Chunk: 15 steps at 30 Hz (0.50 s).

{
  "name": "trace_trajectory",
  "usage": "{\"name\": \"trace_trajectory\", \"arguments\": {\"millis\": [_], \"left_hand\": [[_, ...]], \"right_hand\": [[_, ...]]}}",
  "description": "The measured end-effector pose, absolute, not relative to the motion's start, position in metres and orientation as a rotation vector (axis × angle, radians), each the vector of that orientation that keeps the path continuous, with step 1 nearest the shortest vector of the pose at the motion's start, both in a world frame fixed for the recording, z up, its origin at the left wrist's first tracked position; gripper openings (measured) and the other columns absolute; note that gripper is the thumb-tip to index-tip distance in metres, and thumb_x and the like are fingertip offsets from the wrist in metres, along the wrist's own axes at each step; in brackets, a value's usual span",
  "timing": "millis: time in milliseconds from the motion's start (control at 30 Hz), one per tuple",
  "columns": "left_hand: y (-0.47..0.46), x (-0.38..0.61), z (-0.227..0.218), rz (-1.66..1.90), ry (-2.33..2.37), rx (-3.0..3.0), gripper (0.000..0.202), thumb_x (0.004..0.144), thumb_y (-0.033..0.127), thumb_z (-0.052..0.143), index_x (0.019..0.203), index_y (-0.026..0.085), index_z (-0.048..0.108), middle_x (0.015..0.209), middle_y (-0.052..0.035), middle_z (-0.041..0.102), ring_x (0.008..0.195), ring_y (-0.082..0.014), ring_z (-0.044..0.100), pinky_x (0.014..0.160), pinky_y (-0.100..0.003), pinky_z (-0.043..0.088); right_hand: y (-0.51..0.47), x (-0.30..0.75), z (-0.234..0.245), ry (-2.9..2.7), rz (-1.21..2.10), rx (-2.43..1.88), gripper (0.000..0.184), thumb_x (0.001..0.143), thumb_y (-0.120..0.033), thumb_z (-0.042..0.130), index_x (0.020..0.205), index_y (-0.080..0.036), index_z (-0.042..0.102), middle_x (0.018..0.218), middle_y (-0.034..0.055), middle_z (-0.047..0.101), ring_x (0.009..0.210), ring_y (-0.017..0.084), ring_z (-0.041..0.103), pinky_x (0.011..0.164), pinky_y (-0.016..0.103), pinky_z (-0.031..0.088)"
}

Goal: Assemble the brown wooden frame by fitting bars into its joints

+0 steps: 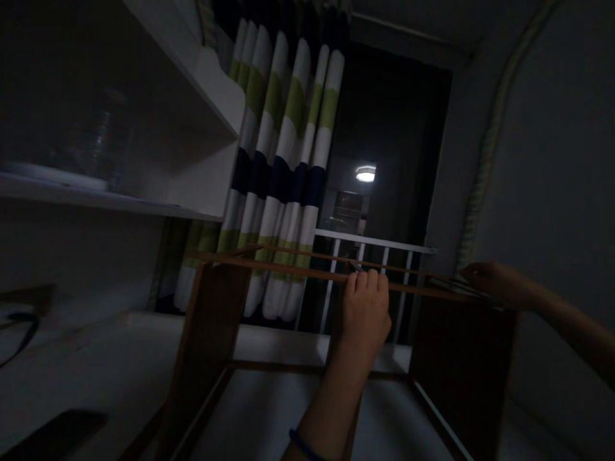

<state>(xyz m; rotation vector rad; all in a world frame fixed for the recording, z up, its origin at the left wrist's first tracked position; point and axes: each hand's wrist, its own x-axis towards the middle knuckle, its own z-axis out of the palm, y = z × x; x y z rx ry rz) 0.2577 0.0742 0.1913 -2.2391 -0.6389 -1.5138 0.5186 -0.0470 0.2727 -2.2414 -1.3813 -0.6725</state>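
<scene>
A brown wooden shelf frame with side panels and a middle upright stands in front of me, dim in the low light. My left hand is closed over its front top rail near the middle, fingers curled across the edge. A small pale piece shows just beyond those knuckles; I cannot tell what it is. At the top right corner, my right hand has bent fingers closed about the frame's edge. Thin pale strips lie along the rail beside it, and its fingertips are partly hidden.
A white wall shelf with a clear bottle juts out at upper left. Behind the frame hang striped curtains beside a dark window with white railings. A dark flat object lies on the pale surface at lower left.
</scene>
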Motion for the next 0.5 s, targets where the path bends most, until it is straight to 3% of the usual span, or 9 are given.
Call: {"name": "trace_trajectory", "arguments": {"millis": [133, 367, 500], "left_hand": [[0.074, 0.259, 0.192, -1.515, -0.647, -2.232, 0.026, 0.066, 0.01, 0.047, 0.092, 0.014, 0.047, 0.087, -0.0054, 0.048, 0.085, -0.0203, 0.042, 0.086, -0.036, 0.032], [0.074, 0.257, 0.192, -1.499, -0.647, -2.219, 0.026, 0.067, 0.012, 0.049, 0.093, 0.013, 0.047, 0.089, -0.0064, 0.048, 0.086, -0.0209, 0.041, 0.084, -0.037, 0.032], [0.075, 0.258, 0.193, -1.499, -0.646, -2.227, 0.025, 0.068, 0.011, 0.048, 0.092, 0.014, 0.048, 0.087, -0.0059, 0.048, 0.085, -0.0209, 0.041, 0.083, -0.037, 0.032]], "right_hand": [[-0.07, 0.501, 0.267, -1.39, -0.447, -2.189, 0.056, 0.069, -0.062, 0.033, 0.099, -0.019, 0.054, 0.089, 0.0071, 0.062, 0.079, 0.023, 0.059, 0.068, 0.031, 0.046], [-0.104, 0.494, 0.23, -1.101, -0.82, -1.942, 0.049, 0.072, -0.06, 0.033, 0.104, -0.026, 0.048, 0.089, 0.0037, 0.061, 0.078, 0.021, 0.059, 0.07, 0.033, 0.046], [-0.113, 0.503, 0.221, -1.021, -0.849, -1.811, 0.045, 0.074, -0.058, 0.035, 0.103, -0.026, 0.047, 0.087, 0.0031, 0.062, 0.08, 0.021, 0.059, 0.073, 0.033, 0.045]]}}
